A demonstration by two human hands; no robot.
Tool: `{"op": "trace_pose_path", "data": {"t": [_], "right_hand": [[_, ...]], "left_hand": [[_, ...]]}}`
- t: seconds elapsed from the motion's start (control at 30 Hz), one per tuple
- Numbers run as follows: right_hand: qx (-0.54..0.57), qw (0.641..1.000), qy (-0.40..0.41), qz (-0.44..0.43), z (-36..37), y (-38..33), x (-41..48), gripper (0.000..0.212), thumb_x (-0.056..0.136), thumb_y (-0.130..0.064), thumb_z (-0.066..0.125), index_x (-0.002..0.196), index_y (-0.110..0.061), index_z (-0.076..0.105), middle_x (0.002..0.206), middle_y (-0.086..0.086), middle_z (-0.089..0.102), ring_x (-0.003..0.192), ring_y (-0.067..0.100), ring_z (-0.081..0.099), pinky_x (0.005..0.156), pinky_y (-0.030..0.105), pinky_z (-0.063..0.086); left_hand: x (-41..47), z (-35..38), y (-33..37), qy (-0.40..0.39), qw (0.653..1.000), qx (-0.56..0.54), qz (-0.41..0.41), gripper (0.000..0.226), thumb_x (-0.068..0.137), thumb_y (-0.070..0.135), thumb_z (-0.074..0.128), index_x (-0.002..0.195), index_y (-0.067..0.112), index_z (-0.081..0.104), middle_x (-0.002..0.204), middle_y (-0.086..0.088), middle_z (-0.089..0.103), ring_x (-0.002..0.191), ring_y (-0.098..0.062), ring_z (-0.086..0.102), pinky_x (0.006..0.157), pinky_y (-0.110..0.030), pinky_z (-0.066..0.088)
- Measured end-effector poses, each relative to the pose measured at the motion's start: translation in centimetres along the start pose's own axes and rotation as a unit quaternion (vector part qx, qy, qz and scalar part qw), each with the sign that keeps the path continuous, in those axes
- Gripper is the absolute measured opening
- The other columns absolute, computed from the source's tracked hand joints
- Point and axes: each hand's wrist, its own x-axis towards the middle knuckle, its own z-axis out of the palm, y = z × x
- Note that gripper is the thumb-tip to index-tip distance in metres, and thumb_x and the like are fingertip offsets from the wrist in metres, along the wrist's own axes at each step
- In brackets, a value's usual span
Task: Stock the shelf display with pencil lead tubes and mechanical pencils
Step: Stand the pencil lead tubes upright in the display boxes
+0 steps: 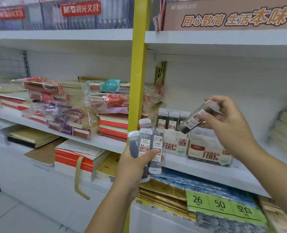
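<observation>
Head view: white shelf (198,167) bears two card display boxes (175,145), with three clear flat standing tubes (172,121) in the left one. Left hand (132,167) grips a bundle (144,145) of at least four tubes in front of the shelf; right hand (230,121) pinches one tilted tube (197,117) above the boxes.

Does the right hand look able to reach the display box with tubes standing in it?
Probably yes: the right hand holds a tube tilted just over that box, open at the top, nothing in between.

Left hand (134,166) low, fingers (147,156) gripping lead tube bundle (146,144); right hand (228,122) raised, fingers pinching single tube (196,119).
</observation>
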Motion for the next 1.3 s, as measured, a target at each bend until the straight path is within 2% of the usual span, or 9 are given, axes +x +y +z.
{"op": "trace_pose_path", "data": {"t": [0.17,0.23,0.33,0.5,0.67,0.77,0.9,1.17,1.3], "right_hand": [[-0.294,0.951,-0.056,-0.078,0.3,1.0,5.4,0.033,0.090,-0.019,0.066,0.106,-0.045,0.053,0.090,-0.022,0.063,0.080,-0.004,0.060,0.066,0.016,0.043],[-0.355,0.928,-0.082,-0.073,0.8,2.0,6.4,0.031,0.090,-0.021,0.066,0.113,-0.034,0.050,0.095,-0.011,0.063,0.081,0.002,0.059,0.065,0.023,0.045],[-0.385,0.915,-0.104,-0.054,1.5,3.1,7.3,0.024,0.088,-0.020,0.068,0.101,-0.025,0.049,0.097,-0.004,0.064,0.088,0.015,0.060,0.073,0.036,0.049],[-0.419,0.897,-0.133,-0.056,1.9,4.6,8.1,0.013,0.085,-0.030,0.071,0.090,-0.030,0.059,0.093,-0.010,0.054,0.096,0.013,0.046,0.071,0.028,0.035],[-0.493,0.861,-0.113,-0.051,2.1,4.8,7.5,0.023,0.095,-0.030,0.058,0.115,-0.028,0.069,0.108,-0.002,0.052,0.113,0.018,0.038,0.088,0.028,0.032],[-0.418,0.898,-0.092,-0.104,2.5,3.3,4.6,0.029,0.096,-0.033,0.051,0.121,-0.029,0.066,0.103,-0.014,0.055,0.104,0.004,0.043,0.085,0.019,0.032],[-0.149,0.970,-0.190,0.031,4.4,1.2,0.2,0.028,0.089,-0.044,0.060,0.115,-0.051,0.055,0.092,-0.027,0.066,0.087,-0.010,0.059,0.069,0.012,0.046],[-0.025,0.979,-0.181,0.089,5.3,0.8,-0.8,0.028,0.093,-0.017,0.063,0.111,-0.039,0.064,0.092,0.008,0.072,0.079,0.016,0.071,0.065,0.026,0.059],[-0.002,0.953,-0.286,0.099,4.5,1.3,-1.9,0.041,0.096,-0.017,0.058,0.117,-0.051,0.061,0.094,-0.009,0.067,0.078,0.008,0.071,0.063,0.020,0.054]], "left_hand": [[2.3,-0.1,-0.5,0.008,1.000,0.006,0.026,0.026,0.086,0.020,0.077,0.107,0.035,0.070,0.100,0.002,0.079,0.088,-0.020,0.075,0.048,-0.024,0.051],[2.9,-0.1,-0.8,0.008,1.000,-0.002,0.030,0.029,0.086,0.021,0.077,0.110,0.035,0.069,0.103,0.002,0.079,0.094,-0.023,0.074,0.049,-0.022,0.050],[3.5,-0.1,-1.2,0.007,1.000,-0.003,0.027,0.030,0.086,0.021,0.076,0.111,0.036,0.068,0.103,0.005,0.078,0.098,-0.021,0.074,0.059,-0.029,0.052],[3.9,-0.4,-1.3,-0.012,1.000,-0.010,0.021,0.032,0.085,0.021,0.077,0.112,0.034,0.068,0.104,0.003,0.078,0.096,-0.021,0.075,0.066,-0.032,0.057],[3.2,-0.5,-0.9,-0.031,0.999,-0.037,0.005,0.034,0.084,0.019,0.077,0.116,0.027,0.068,0.107,-0.008,0.077,0.078,-0.020,0.073,0.039,-0.017,0.045],[2.7,-0.3,-0.6,-0.047,0.998,-0.043,0.004,0.048,0.072,0.027,0.081,0.118,0.023,0.068,0.108,-0.011,0.077,0.074,-0.019,0.072,0.039,-0.017,0.044],[2.1,0.2,-0.3,-0.061,0.997,-0.041,0.007,0.056,0.066,0.030,0.083,0.119,0.021,0.067,0.107,-0.014,0.077,0.081,-0.025,0.073,0.040,-0.015,0.045],[1.5,0.4,-0.3,-0.091,0.995,-0.023,0.015,0.055,0.070,0.031,0.081,0.122,0.022,0.064,0.111,-0.007,0.077,0.099,-0.028,0.075,0.067,-0.033,0.061],[1.7,0.1,0.1,-0.092,0.995,-0.020,0.027,0.062,0.065,0.037,0.087,0.121,0.024,0.064,0.112,-0.006,0.076,0.100,-0.029,0.075,0.069,-0.034,0.061]]}}
